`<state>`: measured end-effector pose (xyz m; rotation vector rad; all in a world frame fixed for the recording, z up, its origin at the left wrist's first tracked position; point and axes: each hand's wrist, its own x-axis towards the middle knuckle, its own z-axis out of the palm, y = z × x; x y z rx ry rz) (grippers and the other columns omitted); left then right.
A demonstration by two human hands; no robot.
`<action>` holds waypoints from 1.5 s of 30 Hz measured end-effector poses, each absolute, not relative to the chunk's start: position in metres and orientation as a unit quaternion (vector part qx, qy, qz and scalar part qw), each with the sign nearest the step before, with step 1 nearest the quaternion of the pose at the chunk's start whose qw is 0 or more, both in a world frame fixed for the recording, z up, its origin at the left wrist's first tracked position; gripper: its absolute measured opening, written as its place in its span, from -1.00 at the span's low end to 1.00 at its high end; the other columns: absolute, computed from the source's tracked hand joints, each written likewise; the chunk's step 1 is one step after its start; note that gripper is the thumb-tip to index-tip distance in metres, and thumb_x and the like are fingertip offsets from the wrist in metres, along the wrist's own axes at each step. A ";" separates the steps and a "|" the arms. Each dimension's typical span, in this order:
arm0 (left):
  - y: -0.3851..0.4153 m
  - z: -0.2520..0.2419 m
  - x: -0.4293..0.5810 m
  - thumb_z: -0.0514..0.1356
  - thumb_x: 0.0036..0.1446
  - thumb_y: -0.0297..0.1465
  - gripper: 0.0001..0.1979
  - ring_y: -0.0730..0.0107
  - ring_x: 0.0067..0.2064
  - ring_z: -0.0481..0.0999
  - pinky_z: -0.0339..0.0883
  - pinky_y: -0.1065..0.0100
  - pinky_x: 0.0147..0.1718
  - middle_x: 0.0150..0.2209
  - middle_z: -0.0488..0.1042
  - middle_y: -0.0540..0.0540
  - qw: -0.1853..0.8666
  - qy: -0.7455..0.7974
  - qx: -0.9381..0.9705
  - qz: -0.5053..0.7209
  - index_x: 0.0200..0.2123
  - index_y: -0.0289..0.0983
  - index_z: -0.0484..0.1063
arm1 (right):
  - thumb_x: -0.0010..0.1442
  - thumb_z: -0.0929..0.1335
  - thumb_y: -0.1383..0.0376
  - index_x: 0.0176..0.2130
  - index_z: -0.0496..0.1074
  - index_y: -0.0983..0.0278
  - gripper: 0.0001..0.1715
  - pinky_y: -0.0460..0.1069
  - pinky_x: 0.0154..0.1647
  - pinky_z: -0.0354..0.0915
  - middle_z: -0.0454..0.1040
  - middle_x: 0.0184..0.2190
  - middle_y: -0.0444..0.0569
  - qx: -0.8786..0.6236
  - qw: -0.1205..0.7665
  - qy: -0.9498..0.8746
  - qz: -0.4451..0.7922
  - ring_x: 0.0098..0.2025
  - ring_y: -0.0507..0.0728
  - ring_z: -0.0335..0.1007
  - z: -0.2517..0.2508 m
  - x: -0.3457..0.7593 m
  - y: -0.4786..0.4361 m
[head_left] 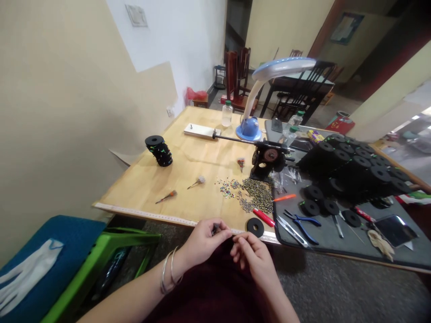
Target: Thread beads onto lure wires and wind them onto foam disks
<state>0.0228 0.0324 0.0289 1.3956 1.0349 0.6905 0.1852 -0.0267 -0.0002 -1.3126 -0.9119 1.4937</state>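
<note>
My left hand (pixel 208 237) is closed at the table's front edge, with a small dark bundle (pixel 215 229) partly showing between its fingers; its kind is unclear. Close beside it my right hand (pixel 251 251) has its thumb and fingertips pinched together, nearly touching the left fingertips. Whatever it pinches is too small to make out. A black foam ring (pixel 255 227) lies just beyond the right hand, next to a red-handled tool (pixel 264 217). Farther in are piles of small striped pieces (pixel 259 193) and scattered coloured beads (pixel 230 187). Several little feathered bundles (pixel 201 180) rest on the wood.
A black clamp device with a long rod (pixel 267 159) stands mid-table behind the beads, near a blue lamp (pixel 249 129). On the grey mat (pixel 323 242) lie blue pliers (pixel 305 220), scissors (pixel 292 231) and stacked black foam spools (pixel 357 166). Another spool stack (pixel 159 151) stands left.
</note>
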 end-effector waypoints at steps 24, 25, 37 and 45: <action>0.044 0.031 0.026 0.16 0.06 -0.32 -0.79 0.42 -0.52 0.31 0.12 0.44 -0.52 -0.60 0.38 0.03 0.457 0.461 0.711 0.271 -0.51 -0.32 0.45 | -0.03 0.43 -0.11 -0.47 0.29 0.30 -0.45 -0.18 -0.68 -0.15 0.14 -0.74 -0.33 -0.509 0.493 -0.381 0.593 -0.70 -0.11 -0.08 -0.001 0.171 -0.011; 0.046 0.031 0.026 0.15 0.07 -0.32 -0.79 0.42 -0.52 0.31 0.11 0.44 -0.52 -0.61 0.38 0.03 0.444 0.462 0.721 0.263 -0.50 -0.32 0.45 | -0.04 0.43 -0.12 -0.49 0.27 0.30 -0.44 -0.17 -0.68 -0.18 0.09 -0.74 -0.35 -0.514 0.502 -0.386 0.579 -0.69 -0.11 -0.12 -0.003 0.171 -0.012; 0.091 0.028 0.012 0.12 0.08 -0.41 -0.83 0.10 -0.17 0.46 0.21 0.24 -0.22 -0.25 0.52 -0.17 0.158 0.490 0.852 0.100 -0.27 -0.24 0.48 | -0.21 0.45 -0.23 -0.54 0.15 0.20 -0.33 -0.19 -0.76 -0.31 -0.10 -0.83 -0.45 -0.517 0.600 -0.255 0.555 -0.78 -0.15 -0.32 -0.029 0.190 -0.027; 0.102 0.053 0.074 0.13 0.15 -0.37 -0.87 0.15 -0.14 0.41 0.18 0.24 -0.14 -0.27 0.53 -0.13 0.162 0.435 0.874 0.142 -0.30 -0.22 0.48 | -0.22 0.44 -0.25 -0.53 0.25 0.22 -0.34 -0.21 -0.80 -0.16 0.08 -0.90 -0.37 -0.531 0.589 -0.247 0.557 -0.85 -0.12 -0.13 -0.039 0.203 -0.039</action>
